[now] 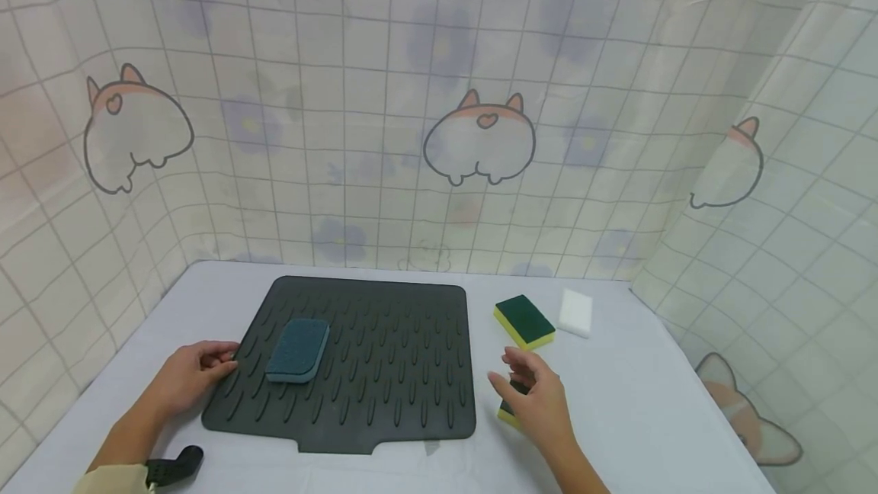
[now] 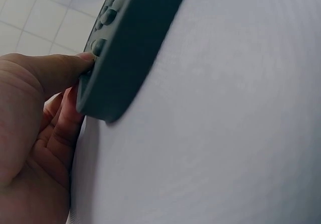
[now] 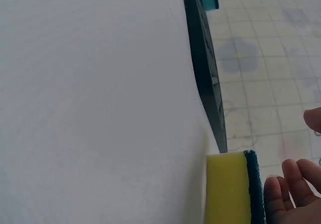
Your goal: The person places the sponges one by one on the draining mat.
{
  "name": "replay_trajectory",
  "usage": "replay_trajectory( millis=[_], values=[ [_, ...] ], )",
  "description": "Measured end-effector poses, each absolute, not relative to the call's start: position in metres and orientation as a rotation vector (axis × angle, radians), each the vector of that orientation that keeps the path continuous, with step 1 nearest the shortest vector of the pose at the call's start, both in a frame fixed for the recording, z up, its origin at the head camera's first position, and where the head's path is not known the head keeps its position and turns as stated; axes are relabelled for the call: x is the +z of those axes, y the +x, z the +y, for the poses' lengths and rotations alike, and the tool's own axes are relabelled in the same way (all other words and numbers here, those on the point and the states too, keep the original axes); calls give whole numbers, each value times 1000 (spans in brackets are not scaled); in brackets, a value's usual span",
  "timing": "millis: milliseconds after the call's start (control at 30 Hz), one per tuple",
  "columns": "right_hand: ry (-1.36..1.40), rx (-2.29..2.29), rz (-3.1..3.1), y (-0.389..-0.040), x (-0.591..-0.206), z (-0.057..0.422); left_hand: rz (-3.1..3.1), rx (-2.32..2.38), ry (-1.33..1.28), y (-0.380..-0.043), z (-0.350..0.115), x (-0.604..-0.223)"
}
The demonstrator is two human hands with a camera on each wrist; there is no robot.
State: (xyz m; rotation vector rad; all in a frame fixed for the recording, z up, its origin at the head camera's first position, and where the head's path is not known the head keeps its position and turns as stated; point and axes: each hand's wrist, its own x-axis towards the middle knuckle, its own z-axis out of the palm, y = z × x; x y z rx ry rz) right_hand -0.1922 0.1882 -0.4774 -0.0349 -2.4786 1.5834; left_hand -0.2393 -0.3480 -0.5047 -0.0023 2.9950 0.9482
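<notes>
A dark grey ridged draining mat [image 1: 398,372] lies on the white table, and a blue sponge [image 1: 299,351] rests on its left part. At the mat's left edge, my left hand [image 1: 188,378] pinches the rim; the left wrist view has the thumb [image 2: 65,68] on top of the rim. My right hand [image 1: 538,402] is over a yellow and green scouring sponge [image 1: 509,415] right of the mat, hiding much of it. In the right wrist view, its loosely bent fingers [image 3: 293,184] are beside that sponge's scouring face [image 3: 256,189], holding nothing.
Another yellow and green sponge [image 1: 524,321] lies farther back, next to a white sponge block [image 1: 575,312]. A patterned curtain [image 1: 384,197] stands behind the table and along both sides. A black strap [image 1: 174,467] is around the left wrist.
</notes>
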Motion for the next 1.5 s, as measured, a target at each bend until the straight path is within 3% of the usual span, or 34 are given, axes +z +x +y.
replay_trajectory(
  millis=[700, 1500],
  values=[
    [-213, 1249, -2666, -173, -472, 213, 2989, 975, -17, -239, -348, -507],
    [-338, 1190, -2876, -171, -482, 230, 2997, 972, 9, -238, -350, -506]
  ],
)
